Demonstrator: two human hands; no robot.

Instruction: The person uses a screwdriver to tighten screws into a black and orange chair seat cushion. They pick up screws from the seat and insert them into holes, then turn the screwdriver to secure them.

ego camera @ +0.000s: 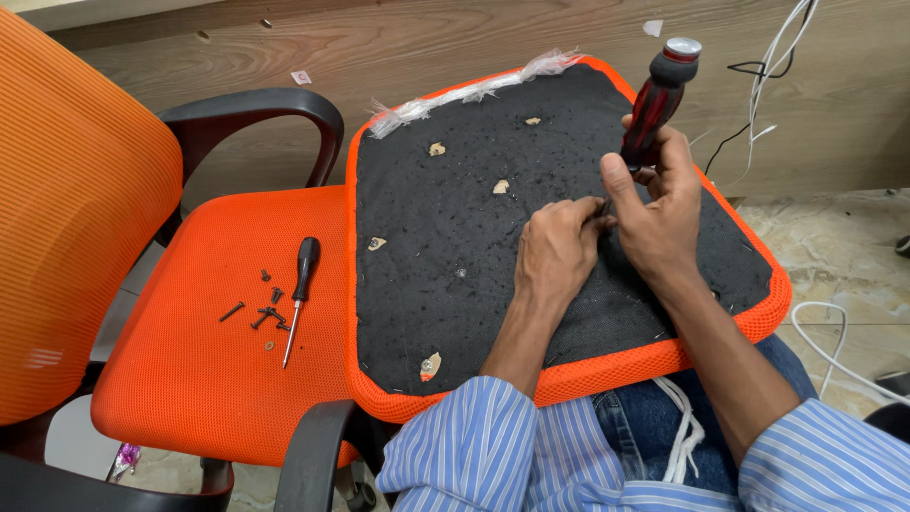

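Looking down from the head camera, an upturned seat cushion [455, 237] lies across the person's lap, its black fabric underside facing up and an orange mesh edge running round it; the right hand [659, 213] has its fingers wrapped round the lower end of a red-and-black screwdriver handle [657, 100], which stands nearly upright and tilts a little to the right, its tip hidden behind the hands down at the black fabric; the left hand [559, 248] lies knuckles-up on the fabric just beside the right, its fingers curled and drawn together at the spot where the tool meets the cloth, though what they pinch there I cannot tell; small pale holes dot the black underside, and a strip of clear plastic wrap [474, 92] clings to the cushion's far edge; to the left an orange office chair [190, 370] stands close by, and on its seat lie a second, black-handled screwdriver [299, 289] and a small scatter of dark screws [261, 311] touching nothing else; white cables [773, 66] hang against the wooden wall panel on the right.
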